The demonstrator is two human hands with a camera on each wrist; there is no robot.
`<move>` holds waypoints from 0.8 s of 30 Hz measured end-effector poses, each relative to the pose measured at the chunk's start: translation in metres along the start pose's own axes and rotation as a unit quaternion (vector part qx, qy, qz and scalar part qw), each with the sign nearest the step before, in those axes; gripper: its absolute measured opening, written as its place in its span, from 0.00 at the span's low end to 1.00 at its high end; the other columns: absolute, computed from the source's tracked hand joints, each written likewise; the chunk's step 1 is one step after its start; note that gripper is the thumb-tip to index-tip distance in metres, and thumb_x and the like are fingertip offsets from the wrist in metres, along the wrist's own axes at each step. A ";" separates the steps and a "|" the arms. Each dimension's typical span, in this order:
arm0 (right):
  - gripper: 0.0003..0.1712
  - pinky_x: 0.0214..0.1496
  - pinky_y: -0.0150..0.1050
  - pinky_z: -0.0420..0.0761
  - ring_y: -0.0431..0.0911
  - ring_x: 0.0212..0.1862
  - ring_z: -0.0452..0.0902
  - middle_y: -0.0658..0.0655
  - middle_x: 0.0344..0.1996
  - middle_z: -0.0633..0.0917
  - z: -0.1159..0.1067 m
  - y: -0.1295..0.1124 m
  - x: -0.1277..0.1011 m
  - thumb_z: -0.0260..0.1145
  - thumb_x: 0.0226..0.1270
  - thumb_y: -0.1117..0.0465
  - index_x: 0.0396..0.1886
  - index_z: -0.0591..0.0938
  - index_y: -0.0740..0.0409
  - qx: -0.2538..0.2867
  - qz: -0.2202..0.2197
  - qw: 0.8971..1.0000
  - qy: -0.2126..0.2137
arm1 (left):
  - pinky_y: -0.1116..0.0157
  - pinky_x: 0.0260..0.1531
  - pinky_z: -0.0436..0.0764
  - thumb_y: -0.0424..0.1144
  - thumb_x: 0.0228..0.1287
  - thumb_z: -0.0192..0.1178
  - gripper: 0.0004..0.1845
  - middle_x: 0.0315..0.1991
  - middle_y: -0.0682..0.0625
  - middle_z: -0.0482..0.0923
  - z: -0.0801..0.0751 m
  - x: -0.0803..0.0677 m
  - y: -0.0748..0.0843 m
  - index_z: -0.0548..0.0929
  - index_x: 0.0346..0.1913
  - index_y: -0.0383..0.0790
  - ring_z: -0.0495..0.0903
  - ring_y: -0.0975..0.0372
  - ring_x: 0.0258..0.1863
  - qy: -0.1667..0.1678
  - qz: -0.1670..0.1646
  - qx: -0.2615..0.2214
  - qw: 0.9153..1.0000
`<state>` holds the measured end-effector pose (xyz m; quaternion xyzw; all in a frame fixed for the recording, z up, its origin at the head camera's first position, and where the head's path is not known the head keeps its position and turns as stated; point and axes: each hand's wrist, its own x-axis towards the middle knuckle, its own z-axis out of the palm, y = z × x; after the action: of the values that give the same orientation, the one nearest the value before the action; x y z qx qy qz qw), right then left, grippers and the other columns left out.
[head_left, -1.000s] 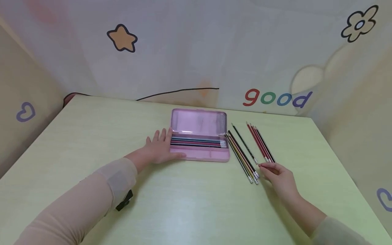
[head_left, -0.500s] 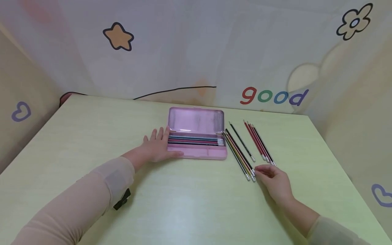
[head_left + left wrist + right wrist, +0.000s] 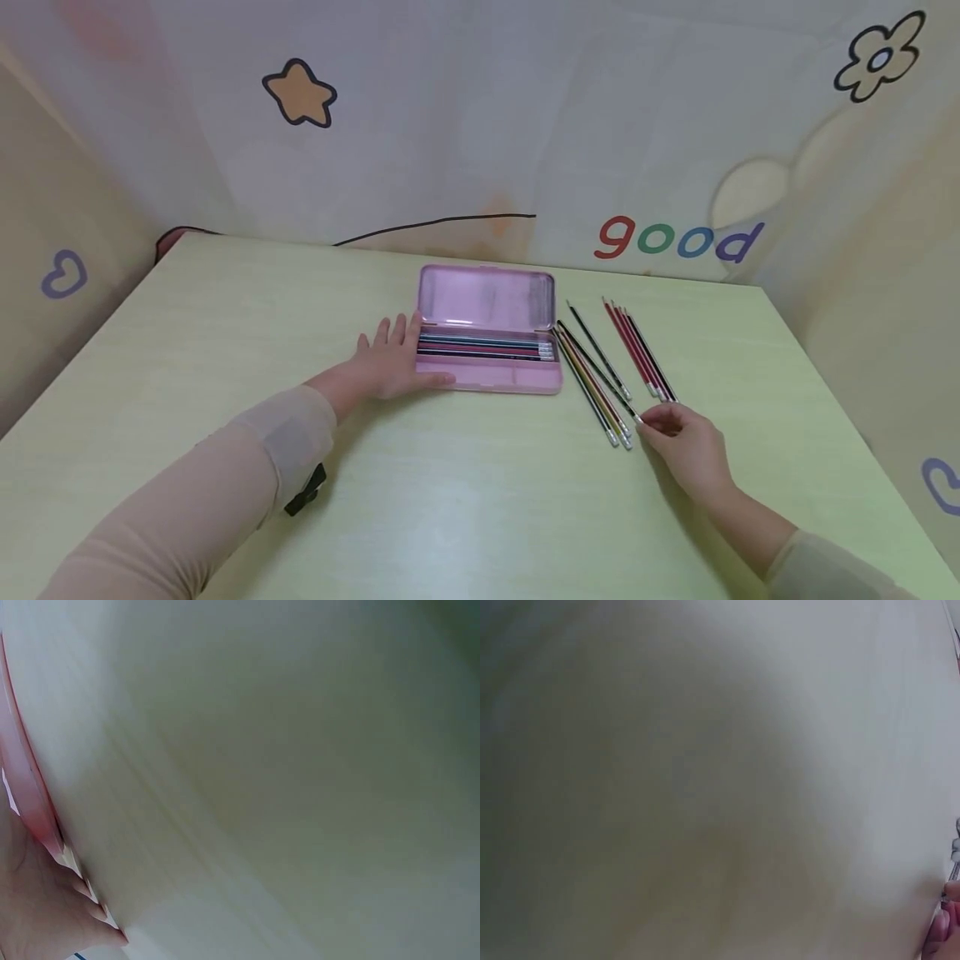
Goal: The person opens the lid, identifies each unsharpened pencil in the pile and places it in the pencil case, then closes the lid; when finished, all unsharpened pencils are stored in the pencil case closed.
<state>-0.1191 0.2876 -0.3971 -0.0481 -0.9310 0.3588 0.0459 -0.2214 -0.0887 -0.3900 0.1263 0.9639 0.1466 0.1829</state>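
My left hand [image 3: 390, 367] rests with spread, straight fingers against the left end of an open pink pencil case [image 3: 487, 379]; the thumb lies along its front edge. Inside the case, several pencils [image 3: 483, 346] lie side by side with their ends to the right. My right hand [image 3: 690, 446] pinches the near end of a dark pencil [image 3: 607, 369] between thumb and fingertips. That pencil slants over the table, its far end near the case's right side. Left of it lies a bunch of pencils [image 3: 592, 396]. In the right wrist view only the fingertips [image 3: 941, 926] show, at the edge.
A single dark pencil [image 3: 597, 348] lies just beyond the held one. Farther right is a group of red and black pencils [image 3: 640, 350]. The case's lid [image 3: 486, 297] leans back, raised. A printed curtain [image 3: 450, 125] stands behind the pale table [image 3: 450, 500].
My right hand has taken hold of a dark pencil's end from the bunch and drawn it slightly right, apart from the others. The left hand stays at the case.
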 end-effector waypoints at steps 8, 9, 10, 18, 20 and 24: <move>0.17 0.34 0.26 0.77 0.39 0.35 0.75 0.56 0.38 0.82 -0.008 -0.001 0.008 0.64 0.64 0.60 0.47 0.78 0.66 0.089 0.105 0.990 0.008 | 0.39 0.63 0.36 0.79 0.48 0.43 0.63 0.73 0.37 0.31 0.000 0.001 -0.001 0.29 0.72 0.40 0.29 0.43 0.70 -0.001 -0.003 0.007 1.000; 0.18 0.34 0.26 0.77 0.37 0.34 0.76 0.54 0.37 0.82 -0.010 -0.001 0.008 0.64 0.64 0.59 0.48 0.77 0.66 0.106 0.116 0.987 0.018 | 0.39 0.63 0.36 0.79 0.48 0.42 0.63 0.73 0.37 0.31 0.000 0.001 -0.001 0.29 0.72 0.40 0.29 0.43 0.70 -0.002 -0.004 0.009 1.000; 0.18 0.34 0.26 0.77 0.35 0.33 0.77 0.50 0.36 0.82 -0.013 -0.002 0.009 0.65 0.63 0.59 0.48 0.77 0.66 0.124 0.123 0.984 0.028 | 0.39 0.63 0.36 0.80 0.48 0.42 0.63 0.73 0.37 0.31 0.000 0.001 -0.001 0.29 0.72 0.40 0.29 0.43 0.70 -0.002 -0.003 0.009 1.000; 0.09 0.35 0.21 0.76 0.30 0.32 0.78 0.37 0.27 0.81 -0.035 -0.013 0.013 0.68 0.60 0.57 0.38 0.81 0.55 0.257 0.134 0.950 0.113 | 0.39 0.62 0.36 0.79 0.49 0.43 0.63 0.73 0.36 0.31 -0.002 -0.001 0.001 0.29 0.72 0.39 0.29 0.42 0.70 -0.001 0.000 0.002 1.000; 0.07 0.36 0.21 0.76 0.31 0.32 0.79 0.39 0.27 0.82 -0.038 -0.014 0.012 0.69 0.59 0.59 0.36 0.81 0.53 0.296 0.139 0.937 0.120 | 0.38 0.62 0.37 0.79 0.48 0.43 0.63 0.73 0.36 0.31 -0.002 -0.002 0.001 0.29 0.72 0.39 0.30 0.42 0.70 0.000 0.003 0.003 1.000; 0.08 0.39 0.22 0.76 0.32 0.33 0.80 0.42 0.28 0.83 -0.040 -0.015 0.013 0.70 0.57 0.61 0.37 0.82 0.55 0.358 0.136 0.916 0.123 | 0.38 0.62 0.37 0.79 0.48 0.43 0.63 0.73 0.36 0.31 -0.001 -0.002 0.001 0.29 0.72 0.39 0.30 0.42 0.70 0.002 0.005 0.002 1.000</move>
<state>-0.1277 0.3045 -0.3570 -0.1981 -0.7119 0.6621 0.1249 -0.2202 -0.0884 -0.3880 0.1312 0.9639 0.1462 0.1799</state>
